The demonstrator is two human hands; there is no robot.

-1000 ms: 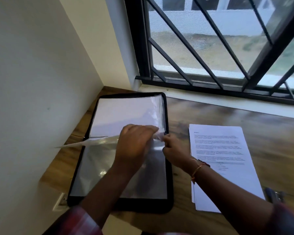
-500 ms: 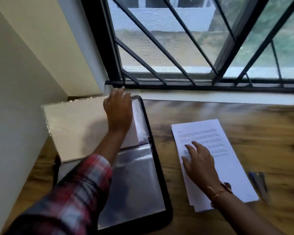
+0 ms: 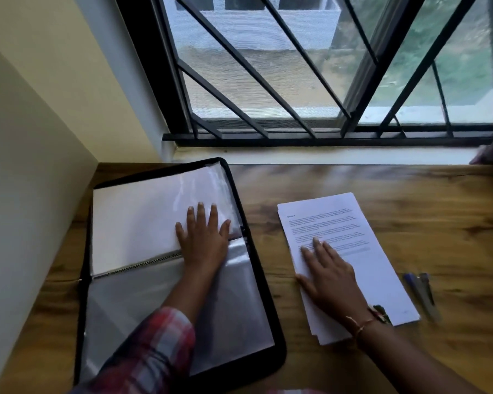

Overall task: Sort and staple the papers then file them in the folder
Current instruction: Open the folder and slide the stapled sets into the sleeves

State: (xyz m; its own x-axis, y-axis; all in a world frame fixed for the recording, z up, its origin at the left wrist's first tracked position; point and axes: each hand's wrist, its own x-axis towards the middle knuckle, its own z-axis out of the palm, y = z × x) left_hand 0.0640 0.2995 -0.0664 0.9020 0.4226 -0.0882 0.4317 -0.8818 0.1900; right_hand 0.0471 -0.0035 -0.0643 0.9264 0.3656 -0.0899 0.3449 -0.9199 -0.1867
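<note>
Paper is the thing to reckon with here. The stack of papers [image 3: 350, 223] lies flat on the wooden table [image 3: 396, 189], just right of the folder [image 3: 279, 356] and apart from its black zip edge. The sheets look thin, light and limp. Their near edges are fanned unevenly, so I judge they would slide over one another if dragged by one corner. They are best taken along a long edge, thumb beneath and fingers on top, then tapped square before stapling.

The right hand [image 3: 329, 280] lies flat on the stack, fingers straight, pressing and gripping nothing. The left hand [image 3: 204, 240] rests open on the folder's far half, fingers spread over a clear plastic sleeve [image 3: 211, 189] with a white sheet inside; it grips nothing either. The sleeves look glossy, slippery and floppy, so feeding papers in will likely need one hand to hold the pocket open.

What looks like a stapler [image 3: 423, 294], bluish and blurred, lies right of the folder, beyond the papers.

Printed text under a short bold heading covers the top sheet, but it is too blurred to read. No brand shows anywhere.
</note>
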